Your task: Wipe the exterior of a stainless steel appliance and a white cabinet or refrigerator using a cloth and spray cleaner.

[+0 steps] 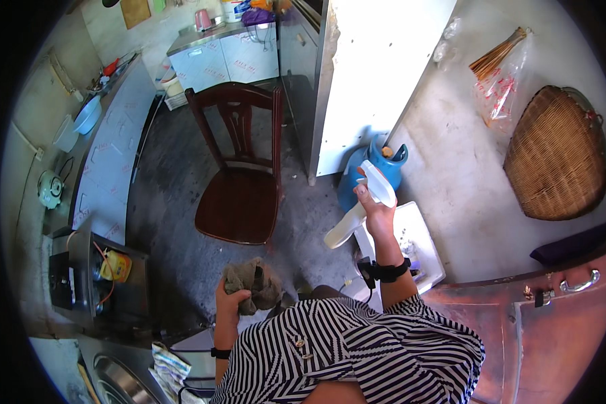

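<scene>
My left hand [231, 301] grips a crumpled grey-brown cloth [252, 285] low in front of my body. My right hand [379, 214] is closed around the neck of a white spray bottle [344, 225], with its white trigger head [379, 186] above my fingers. The bottle's base points down to the left. Beyond my hands a dark red wooden chair [240, 207] stands on the grey floor, touched by neither hand.
A blue gas cylinder [351, 171] and a white foam box [424, 237] stand right, beside a white partition [373, 76]. A steel counter [106, 131] runs along the left. A woven basket [558, 156] hangs on the right wall, above a reddish door [565, 338].
</scene>
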The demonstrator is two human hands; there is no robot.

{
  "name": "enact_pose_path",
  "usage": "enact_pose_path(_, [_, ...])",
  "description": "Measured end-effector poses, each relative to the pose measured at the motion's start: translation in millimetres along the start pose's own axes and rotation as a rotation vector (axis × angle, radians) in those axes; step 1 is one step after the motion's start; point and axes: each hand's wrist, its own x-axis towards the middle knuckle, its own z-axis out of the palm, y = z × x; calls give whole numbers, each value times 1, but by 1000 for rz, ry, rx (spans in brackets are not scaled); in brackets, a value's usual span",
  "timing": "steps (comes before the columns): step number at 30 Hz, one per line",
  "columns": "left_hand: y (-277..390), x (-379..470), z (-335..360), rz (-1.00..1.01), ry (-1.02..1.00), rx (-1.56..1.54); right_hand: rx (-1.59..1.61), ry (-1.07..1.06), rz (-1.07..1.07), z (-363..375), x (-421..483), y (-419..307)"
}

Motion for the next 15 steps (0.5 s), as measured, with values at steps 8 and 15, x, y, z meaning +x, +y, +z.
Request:
enact_pose_path(8, [-1,33,-13,-20,-110,-47,-163,156,-166,0,17,-13])
enact_pose_path(15, [22,60,17,-3,-188,-60,-303,243,-219,-13,74,-6])
